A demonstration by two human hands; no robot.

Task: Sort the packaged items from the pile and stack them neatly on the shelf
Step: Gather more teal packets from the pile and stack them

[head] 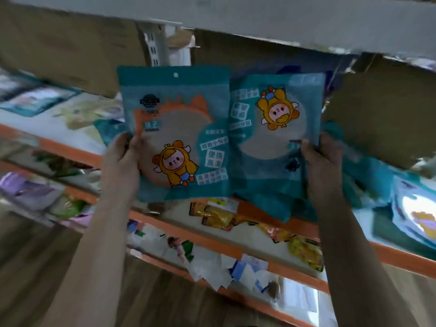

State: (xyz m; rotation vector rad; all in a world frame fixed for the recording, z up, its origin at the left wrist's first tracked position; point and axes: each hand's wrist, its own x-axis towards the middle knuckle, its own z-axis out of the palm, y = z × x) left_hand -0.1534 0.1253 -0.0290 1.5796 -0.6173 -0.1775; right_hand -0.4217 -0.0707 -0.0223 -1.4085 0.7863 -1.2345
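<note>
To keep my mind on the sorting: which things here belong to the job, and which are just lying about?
Job: upright teal packet in left hand; upside-down teal packet in right hand; teal pile beneath; orange-edged shelf.
Lying about: yellow packets; cardboard boxes; white-and-blue packets below.

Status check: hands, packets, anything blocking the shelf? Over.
Left hand grips upright teal packet. Right hand grips second teal packet, upside down. Both held side by side before the shelf; yellow packets lie on it below.
</note>
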